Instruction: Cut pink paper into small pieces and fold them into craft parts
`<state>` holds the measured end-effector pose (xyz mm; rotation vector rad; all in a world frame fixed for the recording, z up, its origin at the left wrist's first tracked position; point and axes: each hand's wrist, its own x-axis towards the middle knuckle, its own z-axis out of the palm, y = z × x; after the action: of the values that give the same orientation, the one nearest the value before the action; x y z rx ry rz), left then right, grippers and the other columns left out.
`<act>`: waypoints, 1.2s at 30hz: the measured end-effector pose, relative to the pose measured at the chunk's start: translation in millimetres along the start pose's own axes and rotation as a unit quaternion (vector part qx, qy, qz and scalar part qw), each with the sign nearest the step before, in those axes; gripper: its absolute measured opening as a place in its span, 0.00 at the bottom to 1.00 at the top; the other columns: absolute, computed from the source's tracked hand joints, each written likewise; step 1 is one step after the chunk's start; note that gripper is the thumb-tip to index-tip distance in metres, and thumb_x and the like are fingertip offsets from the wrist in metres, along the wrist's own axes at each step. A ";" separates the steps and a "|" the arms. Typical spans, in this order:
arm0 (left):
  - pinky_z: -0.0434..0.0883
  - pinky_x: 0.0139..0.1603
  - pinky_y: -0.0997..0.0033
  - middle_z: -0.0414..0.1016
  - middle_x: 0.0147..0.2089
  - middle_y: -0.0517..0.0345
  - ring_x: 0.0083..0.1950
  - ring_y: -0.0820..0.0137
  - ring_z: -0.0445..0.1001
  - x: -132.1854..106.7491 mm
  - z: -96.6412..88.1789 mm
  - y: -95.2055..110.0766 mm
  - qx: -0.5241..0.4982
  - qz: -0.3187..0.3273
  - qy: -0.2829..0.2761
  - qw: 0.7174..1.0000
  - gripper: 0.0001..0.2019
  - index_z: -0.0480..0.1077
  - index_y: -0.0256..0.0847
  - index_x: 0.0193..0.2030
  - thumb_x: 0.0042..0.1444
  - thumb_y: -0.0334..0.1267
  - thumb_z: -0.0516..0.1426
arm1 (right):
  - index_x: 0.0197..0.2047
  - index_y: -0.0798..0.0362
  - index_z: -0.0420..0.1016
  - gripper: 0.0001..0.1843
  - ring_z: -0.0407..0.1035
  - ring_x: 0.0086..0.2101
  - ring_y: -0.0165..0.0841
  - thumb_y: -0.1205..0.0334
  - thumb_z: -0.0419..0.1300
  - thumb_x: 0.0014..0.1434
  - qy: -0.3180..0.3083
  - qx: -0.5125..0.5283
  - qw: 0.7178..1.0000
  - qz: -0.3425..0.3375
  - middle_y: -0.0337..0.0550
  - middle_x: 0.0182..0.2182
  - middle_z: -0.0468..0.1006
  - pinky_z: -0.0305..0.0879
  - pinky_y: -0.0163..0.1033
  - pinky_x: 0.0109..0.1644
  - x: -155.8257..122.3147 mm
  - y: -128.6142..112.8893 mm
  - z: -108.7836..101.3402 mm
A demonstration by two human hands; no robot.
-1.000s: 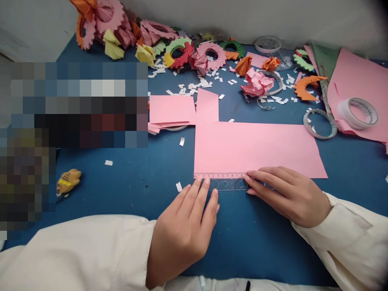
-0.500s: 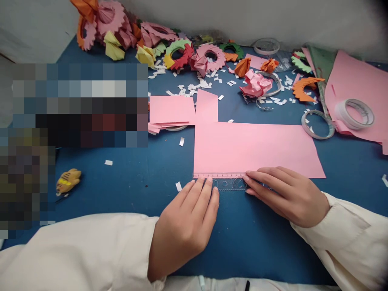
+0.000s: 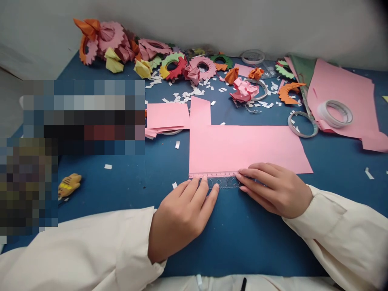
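Note:
A long pink paper sheet (image 3: 245, 147) lies flat on the blue table (image 3: 136, 186). A clear plastic ruler (image 3: 224, 180) lies along its near edge. My left hand (image 3: 183, 216) rests flat with fingers stretched out, fingertips touching the ruler's left end. My right hand (image 3: 277, 188) lies flat with fingers together, pressing down on the right part of the ruler and the paper's near edge. Both arms wear cream sleeves.
A stack of pink squares (image 3: 167, 118) lies left of the sheet. Folded paper rings (image 3: 169, 60) and white scraps fill the back. Tape rolls (image 3: 335, 114), scissors (image 3: 303, 117) and more pink sheets (image 3: 342, 97) sit at right. A small yellow toy (image 3: 69, 184) lies at left.
The view has tilted up slightly, so everything sits lower and a bit left in the picture. Both hands stay on the ruler, with my left fingers spread a little more.

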<state>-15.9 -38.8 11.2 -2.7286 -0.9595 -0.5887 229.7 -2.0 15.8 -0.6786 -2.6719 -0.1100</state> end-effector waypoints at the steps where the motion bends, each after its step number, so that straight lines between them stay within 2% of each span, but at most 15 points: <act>1: 0.78 0.36 0.61 0.79 0.42 0.43 0.40 0.57 0.79 -0.1 -0.2 -0.2 0.003 0.001 -0.001 1.000 0.12 0.75 0.32 0.46 0.57 0.25 0.53 | 0.45 0.63 0.73 0.12 0.70 0.38 0.36 0.69 0.60 0.56 0.003 0.012 1.000 0.003 0.51 0.37 0.77 0.73 0.42 0.37 0.3 0.1 0.1; 5: 0.78 0.35 0.61 0.79 0.41 0.43 0.40 0.58 0.79 0.2 -0.7 -1.5 0.008 0.010 -0.003 1.000 0.13 0.75 0.32 0.45 0.58 0.24 0.53 | 0.44 0.63 0.73 0.10 0.70 0.37 0.34 0.70 0.58 0.58 0.013 0.064 0.998 0.010 0.50 0.36 0.77 0.72 0.40 0.37 1.3 6.7 0.6; 7: 0.78 0.34 0.61 0.79 0.41 0.43 0.40 0.58 0.78 0.3 -0.7 -2.2 0.006 0.014 -0.003 1.000 0.13 0.75 0.31 0.44 0.58 0.23 0.52 | 0.43 0.62 0.74 0.09 0.70 0.34 0.31 0.70 0.57 0.59 0.013 0.052 0.998 0.042 0.48 0.34 0.77 0.70 0.37 0.37 2.1 16.2 0.7; 9: 0.78 0.33 0.61 0.78 0.41 0.42 0.40 0.58 0.78 0.4 -0.8 -2.5 0.005 0.016 -0.008 1.000 0.14 0.75 0.31 0.45 0.57 0.23 0.51 | 0.44 0.60 0.75 0.10 0.70 0.34 0.30 0.67 0.55 0.60 0.010 -0.012 0.993 0.120 0.46 0.34 0.77 0.68 0.36 0.37 4.7 30.1 1.2; 13: 0.78 0.32 0.60 0.78 0.41 0.41 0.40 0.57 0.78 0.9 -0.7 -2.3 0.001 0.021 -0.016 1.000 0.14 0.75 0.30 0.45 0.56 0.23 0.52 | 0.46 0.54 0.75 0.14 0.69 0.39 0.35 0.60 0.52 0.63 -0.027 -0.125 0.939 0.318 0.46 0.39 0.76 0.64 0.39 0.37 18.9 62.9 7.7; 14: 0.78 0.32 0.60 0.78 0.41 0.41 0.40 0.57 0.78 1.1 -0.5 -2.1 0.000 0.021 -0.015 1.000 0.13 0.75 0.30 0.45 0.56 0.24 0.52 | 0.46 0.54 0.75 0.15 0.68 0.41 0.36 0.59 0.52 0.63 -0.029 -0.131 0.932 0.336 0.47 0.40 0.75 0.64 0.40 0.39 24.0 70.7 10.8; 16: 0.78 0.32 0.60 0.78 0.41 0.41 0.40 0.56 0.78 1.1 -0.1 -1.7 0.000 0.018 -0.009 1.000 0.13 0.75 0.30 0.45 0.56 0.24 0.52 | 0.45 0.54 0.75 0.15 0.66 0.43 0.39 0.58 0.51 0.63 -0.027 -0.138 0.924 0.356 0.50 0.42 0.73 0.63 0.42 0.41 34.3 84.7 17.9; 20: 0.78 0.32 0.60 0.78 0.40 0.41 0.40 0.56 0.78 -1.3 1.5 -1.5 -0.003 0.014 0.000 1.000 0.13 0.75 0.30 0.44 0.56 0.24 0.53 | 0.32 0.55 0.71 0.09 0.61 0.43 0.41 0.63 0.52 0.61 -0.036 -0.134 0.919 0.369 0.56 0.41 0.70 0.59 0.47 0.44 44.5 106.1 27.9; 24: 0.78 0.34 0.60 0.79 0.42 0.41 0.40 0.56 0.78 -3.8 2.1 -1.7 0.004 0.015 -0.002 1.000 0.13 0.75 0.31 0.45 0.56 0.24 0.54 | 0.24 0.53 0.62 0.11 0.59 0.42 0.39 0.67 0.53 0.59 -0.033 -0.109 0.930 0.350 0.53 0.38 0.70 0.55 0.47 0.46 41.0 116.1 26.4; 26: 0.77 0.34 0.61 0.79 0.42 0.42 0.40 0.57 0.78 -3.4 2.0 -1.3 0.010 0.012 0.001 1.000 0.13 0.75 0.31 0.45 0.56 0.24 0.54 | 0.23 0.53 0.60 0.13 0.59 0.41 0.38 0.67 0.54 0.58 -0.026 -0.094 0.933 0.345 0.52 0.36 0.70 0.54 0.46 0.46 40.3 115.3 23.1; 29: 0.77 0.34 0.61 0.79 0.42 0.43 0.40 0.57 0.79 -1.5 1.9 -0.5 0.008 0.008 0.003 1.000 0.13 0.76 0.32 0.45 0.56 0.24 0.54 | 0.23 0.54 0.63 0.10 0.62 0.36 0.35 0.68 0.55 0.55 -0.004 -0.064 0.930 0.363 0.50 0.30 0.70 0.55 0.45 0.41 45.1 104.8 15.6; 33: 0.78 0.35 0.60 0.79 0.42 0.42 0.41 0.56 0.79 -0.6 1.9 -0.9 0.000 0.010 0.005 1.000 0.13 0.76 0.31 0.45 0.57 0.24 0.53 | 0.29 0.54 0.72 0.03 0.63 0.26 0.27 0.65 0.58 0.53 0.013 0.030 0.930 0.366 0.41 0.24 0.72 0.59 0.37 0.33 59.6 70.4 2.2; 34: 0.78 0.35 0.60 0.79 0.42 0.42 0.41 0.56 0.79 -0.8 2.0 -1.1 0.000 0.010 0.003 1.000 0.13 0.76 0.31 0.45 0.57 0.24 0.53 | 0.29 0.54 0.73 0.04 0.64 0.24 0.26 0.63 0.59 0.53 0.009 0.081 0.931 0.357 0.39 0.24 0.73 0.59 0.35 0.30 63.3 59.1 0.1; 35: 0.78 0.35 0.60 0.79 0.42 0.41 0.40 0.56 0.79 -1.2 2.1 -1.3 0.000 0.010 0.004 1.000 0.13 0.76 0.31 0.45 0.57 0.24 0.53 | 0.30 0.55 0.74 0.04 0.65 0.24 0.26 0.64 0.60 0.53 0.016 0.202 0.912 0.357 0.39 0.24 0.74 0.60 0.34 0.29 66.3 47.5 -0.6; 36: 0.78 0.34 0.60 0.79 0.42 0.41 0.40 0.55 0.79 -1.5 2.3 -1.4 0.001 0.010 0.004 1.000 0.13 0.76 0.31 0.45 0.57 0.24 0.53 | 0.31 0.56 0.74 0.05 0.67 0.26 0.26 0.63 0.59 0.53 0.022 0.317 0.879 0.355 0.40 0.26 0.75 0.62 0.33 0.28 68.5 36.3 0.2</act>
<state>-17.1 -37.9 8.5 -2.7292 -0.9297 -0.5954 191.2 60.4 41.1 -1.3120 -2.0343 0.8842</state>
